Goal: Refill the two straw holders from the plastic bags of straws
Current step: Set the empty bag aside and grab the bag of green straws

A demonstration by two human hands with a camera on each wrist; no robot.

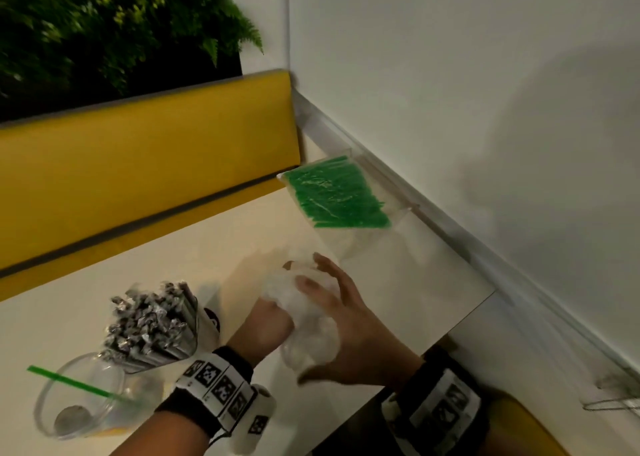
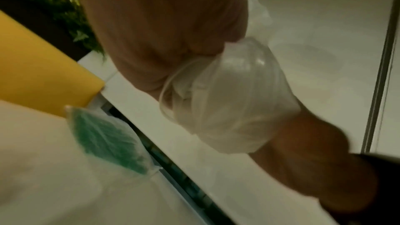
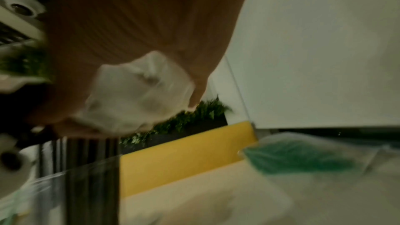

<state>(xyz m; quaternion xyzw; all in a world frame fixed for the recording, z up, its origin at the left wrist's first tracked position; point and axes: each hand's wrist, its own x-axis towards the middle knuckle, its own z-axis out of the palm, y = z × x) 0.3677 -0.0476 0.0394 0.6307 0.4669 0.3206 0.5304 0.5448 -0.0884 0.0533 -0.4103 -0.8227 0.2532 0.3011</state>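
Both hands squeeze a crumpled, empty clear plastic bag [image 1: 310, 320] above the middle of the table. My left hand [image 1: 272, 319] grips its left side in a fist. My right hand [image 1: 346, 317] wraps round its right side, with the thumb underneath. In the left wrist view the balled bag [image 2: 227, 109] bulges between the two hands. A clear holder [image 1: 152, 324] packed with grey wrapped straws stands left of the hands. Nearer me is a second clear holder [image 1: 76, 396] with one green straw in it. A plastic bag of green straws [image 1: 334, 192] lies further back by the wall.
The white table [image 1: 398, 265] runs against a white wall [image 1: 450, 92] on the right, with a metal rail along its base. A yellow bench back [image 1: 138, 165] lies beyond the table's far edge, with green plants above it.
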